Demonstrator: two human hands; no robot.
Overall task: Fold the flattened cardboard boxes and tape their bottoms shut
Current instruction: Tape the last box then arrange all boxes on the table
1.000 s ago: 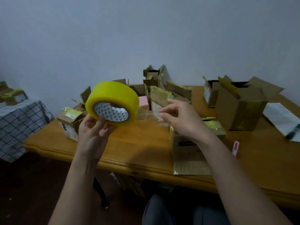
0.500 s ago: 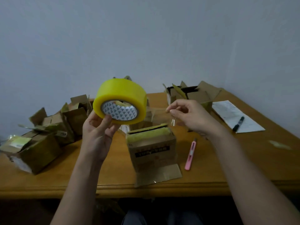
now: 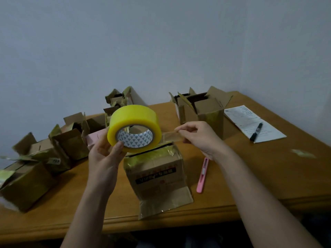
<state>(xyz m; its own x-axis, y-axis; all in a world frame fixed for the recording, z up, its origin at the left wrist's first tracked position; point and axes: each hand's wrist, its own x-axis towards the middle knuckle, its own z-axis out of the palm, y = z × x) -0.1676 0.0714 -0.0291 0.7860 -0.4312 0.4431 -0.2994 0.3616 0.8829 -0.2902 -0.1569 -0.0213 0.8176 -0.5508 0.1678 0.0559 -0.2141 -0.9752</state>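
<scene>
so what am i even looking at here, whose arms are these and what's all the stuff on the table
There is no machine: these are a person's two bare arms, filmed by a wide-angle camera worn on their head, looking forward and down. The left hand holds a fat yellow roll of packing tape up off the wooden table. The right hand pinches the clear tape strip stretched from the roll. Just below stands a small brown cardboard box with black printing. Beside it lie a pink utility knife, and further right a black marker pen on a white sheet of paper. Other folded brown boxes stand behind and to the left.
</scene>
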